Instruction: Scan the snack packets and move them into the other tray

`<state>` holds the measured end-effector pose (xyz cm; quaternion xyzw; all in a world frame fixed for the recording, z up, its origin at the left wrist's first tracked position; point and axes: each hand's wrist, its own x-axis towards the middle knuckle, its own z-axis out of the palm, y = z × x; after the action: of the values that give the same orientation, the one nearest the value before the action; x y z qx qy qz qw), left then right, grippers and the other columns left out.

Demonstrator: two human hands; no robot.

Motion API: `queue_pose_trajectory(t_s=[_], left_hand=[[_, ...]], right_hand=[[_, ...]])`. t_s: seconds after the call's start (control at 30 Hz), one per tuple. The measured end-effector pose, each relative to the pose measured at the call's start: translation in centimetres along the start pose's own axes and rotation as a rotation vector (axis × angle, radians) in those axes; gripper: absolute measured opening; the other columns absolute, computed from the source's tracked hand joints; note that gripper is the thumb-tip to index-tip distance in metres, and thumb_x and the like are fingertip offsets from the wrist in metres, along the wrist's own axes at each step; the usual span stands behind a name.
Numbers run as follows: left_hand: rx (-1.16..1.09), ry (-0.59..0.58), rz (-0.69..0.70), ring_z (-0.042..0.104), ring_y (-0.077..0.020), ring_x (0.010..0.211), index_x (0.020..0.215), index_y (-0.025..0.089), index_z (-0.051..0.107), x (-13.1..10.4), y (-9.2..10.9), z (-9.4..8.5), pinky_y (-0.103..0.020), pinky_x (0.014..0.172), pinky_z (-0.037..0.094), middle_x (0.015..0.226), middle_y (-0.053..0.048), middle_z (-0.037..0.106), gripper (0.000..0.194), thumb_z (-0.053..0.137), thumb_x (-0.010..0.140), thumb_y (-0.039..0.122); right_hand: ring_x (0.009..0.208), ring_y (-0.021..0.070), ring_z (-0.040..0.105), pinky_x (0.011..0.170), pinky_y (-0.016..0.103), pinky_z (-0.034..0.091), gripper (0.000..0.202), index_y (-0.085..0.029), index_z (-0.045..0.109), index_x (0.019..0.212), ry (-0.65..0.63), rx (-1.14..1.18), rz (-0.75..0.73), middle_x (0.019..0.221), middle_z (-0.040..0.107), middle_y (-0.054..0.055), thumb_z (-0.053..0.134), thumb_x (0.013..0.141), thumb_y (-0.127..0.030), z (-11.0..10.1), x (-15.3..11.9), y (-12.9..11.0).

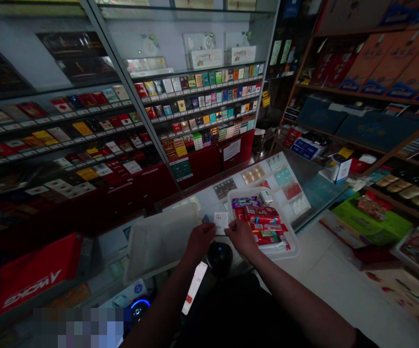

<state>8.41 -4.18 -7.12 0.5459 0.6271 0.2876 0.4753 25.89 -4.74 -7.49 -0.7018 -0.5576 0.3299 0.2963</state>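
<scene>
Head view: fingers of the left hand [201,238] and right hand [242,238] pinch a small white rectangular packet with red print [221,222] by its near sides, just beyond a round black device [219,260] and beside a translucent plastic tray [285,253]; a loosened fingertip could let it drop; its long axis seems to point away from the wearer, print facing up.

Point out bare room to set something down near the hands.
The white bin beside the left hand looks bare inside its walls. Pale floor shows between the filled tray and the green box. Crowded: that tray, heaped with packs, and the spot where left hand and right hand hold a white card.
</scene>
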Motion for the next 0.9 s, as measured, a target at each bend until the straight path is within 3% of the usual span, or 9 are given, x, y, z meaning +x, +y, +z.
queue_pose_trajectory(t_s=[0.27, 0.53, 0.73, 0.9], left_hand=[[0.086, -0.011, 0.029, 0.070, -0.0246, 0.104, 0.113, 0.018, 0.076, -0.1, -0.2, -0.5, -0.036, 0.093, 0.053, 0.110, -0.008, 0.077, 0.031, 0.062, 0.089, 0.032], [-0.033, 0.025, -0.005, 0.073, -0.0216, 0.097, 0.119, 0.015, 0.072, -0.5, -1.0, -0.4, -0.032, 0.088, 0.054, 0.112, -0.011, 0.077, 0.034, 0.062, 0.089, 0.029], [0.063, 0.017, -0.008, 0.073, -0.0236, 0.098, 0.112, 0.018, 0.077, -0.7, -0.6, -0.7, -0.034, 0.091, 0.053, 0.107, -0.009, 0.078, 0.031, 0.063, 0.087, 0.030], [0.090, -0.036, 0.067, 0.072, -0.0249, 0.101, 0.108, 0.017, 0.079, -0.3, 0.0, -0.5, -0.035, 0.093, 0.053, 0.105, -0.008, 0.079, 0.030, 0.060, 0.087, 0.029]], right_hand=[[0.087, 0.0197, 0.067, 0.076, 0.028, 0.044, 0.013, -0.018, 0.068, 0.091, -0.001, -0.067, 0.046, 0.092, 0.074, 0.006, 0.068, 0.080, -0.023, 0.2, -0.5, 0.2], [0.084, 0.0193, 0.068, 0.077, 0.028, 0.044, 0.015, -0.018, 0.074, 0.092, -0.021, -0.157, -0.037, 0.088, 0.076, 0.006, 0.065, 0.085, -0.028, 0.4, -0.5, -0.5], [0.091, 0.0217, 0.070, 0.080, 0.028, 0.045, 0.020, -0.020, 0.078, 0.098, -0.034, -0.233, -0.051, 0.096, 0.078, 0.008, 0.063, 0.087, -0.029, 0.1, -0.7, -0.7], [0.091, 0.0229, 0.070, 0.075, 0.028, 0.045, 0.022, -0.019, 0.078, 0.100, -0.030, -0.307, -0.010, 0.098, 0.077, 0.010, 0.063, 0.086, -0.026, 0.0, -0.8, -0.2]])
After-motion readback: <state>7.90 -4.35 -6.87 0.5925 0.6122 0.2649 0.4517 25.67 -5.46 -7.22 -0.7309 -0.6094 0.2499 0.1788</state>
